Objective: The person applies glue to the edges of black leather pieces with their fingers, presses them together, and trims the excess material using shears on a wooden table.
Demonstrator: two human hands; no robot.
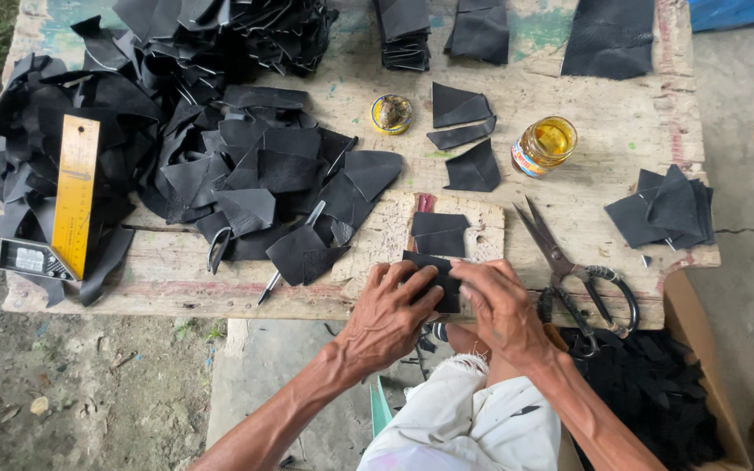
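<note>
- Two hands meet at the near edge of the wooden table (pixel 569 187) in the head view, both pinching one small black leather piece (pixel 441 281).
- Left hand (pixel 388 312) clamps the piece's left side, fingers curled over the top; right hand (pixel 501 307) presses down on its right end, fingertips closed on it.
- To do this well, I judge, the edges want to stay lined up and the piece flat against the pale work board (pixel 377 249), thumbs pushing evenly so nothing slips or creases.
- The piece looks dark, matte, thin and roughly rectangular, partly hidden under the fingers; whether it is folded or layered I cannot tell.
- Just above it lies another cut black piece (pixel 438 234) on the same board.
- Scissors (pixel 569 270) rest open just right of the right hand.
- A jar of amber liquid (pixel 544 145) and a small open tin (pixel 391 114) stand farther back.
- A heap of black offcuts (pixel 211 148) and a yellow ruler (pixel 75 194) fill the left side.
</note>
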